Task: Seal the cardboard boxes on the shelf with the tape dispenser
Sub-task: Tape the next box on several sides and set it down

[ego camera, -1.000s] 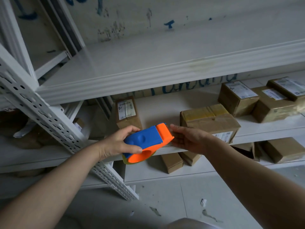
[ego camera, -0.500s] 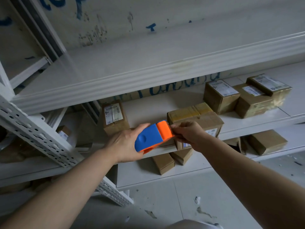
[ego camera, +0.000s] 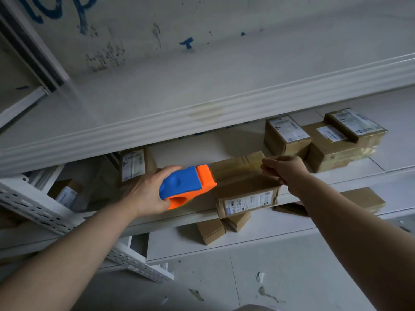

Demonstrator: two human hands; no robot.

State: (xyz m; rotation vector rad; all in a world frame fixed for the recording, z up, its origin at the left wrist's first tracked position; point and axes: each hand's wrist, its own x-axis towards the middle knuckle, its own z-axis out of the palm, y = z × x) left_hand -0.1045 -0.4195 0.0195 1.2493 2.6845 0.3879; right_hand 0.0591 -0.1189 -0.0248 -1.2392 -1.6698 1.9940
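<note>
My left hand (ego camera: 147, 191) grips a blue and orange tape dispenser (ego camera: 187, 187) at the left end of a cardboard box (ego camera: 244, 185) on the middle shelf (ego camera: 186, 217). A strip of clear tape (ego camera: 238, 170) stretches from the dispenser's orange mouth to my right hand (ego camera: 284, 168), which pinches the tape's free end above the box's right end. The box bears a white label on its front face and stands at the shelf's front edge.
Three labelled boxes (ego camera: 325, 140) stand at the right of the same shelf, another box (ego camera: 133, 164) at the back left. More boxes (ego camera: 221, 226) lie on the lower shelf. The upper shelf (ego camera: 202, 115) overhangs. A perforated upright (ego camera: 38, 212) crosses at left.
My right hand has pulled the tape out to the right, away from the dispenser, so a strip now spans the box top. The view has tilted and moved closer.
</note>
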